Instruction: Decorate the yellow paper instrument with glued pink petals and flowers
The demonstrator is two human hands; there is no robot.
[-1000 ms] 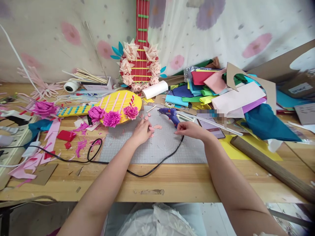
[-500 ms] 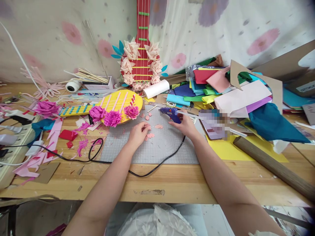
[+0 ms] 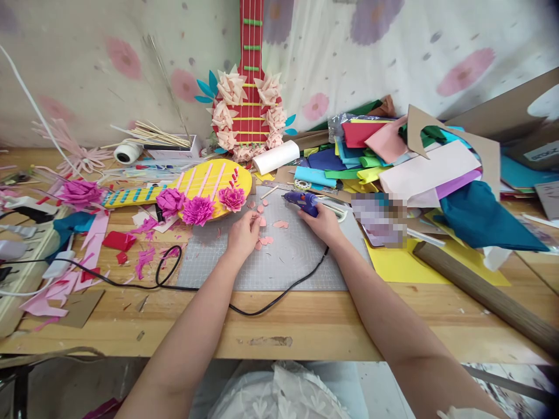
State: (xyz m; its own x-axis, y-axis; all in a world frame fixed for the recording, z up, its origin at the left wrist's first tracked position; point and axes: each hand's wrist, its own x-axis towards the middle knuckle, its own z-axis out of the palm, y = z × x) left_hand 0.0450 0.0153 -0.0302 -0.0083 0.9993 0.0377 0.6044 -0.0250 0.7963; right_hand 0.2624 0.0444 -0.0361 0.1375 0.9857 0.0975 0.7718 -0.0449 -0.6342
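Observation:
My right hand (image 3: pixel 324 223) is wrapped round the handle of a blue glue gun (image 3: pixel 301 201) that lies on the grey cutting mat (image 3: pixel 279 265). Its black cord (image 3: pixel 271 299) runs across the mat and off to the left. My left hand (image 3: pixel 243 234) rests on the mat with its fingers curled over small pink paper petals (image 3: pixel 264 240); another pink petal (image 3: pixel 280 224) lies between my hands. A yellow paper guitar (image 3: pixel 205 183) with magenta flowers (image 3: pixel 197 210) lies just left of the mat.
A red paper guitar (image 3: pixel 248 87) with pale flowers leans on the cloth-covered wall. A heap of coloured paper and foam sheets (image 3: pixel 406 163) fills the right side. A wooden bar (image 3: pixel 484 297) lies at the right front. Pink scraps and a white roll (image 3: pixel 276 157) lie about.
My right hand moved forward from the cord to the glue gun and closed on its handle. My left hand shifted slightly nearer on the petals.

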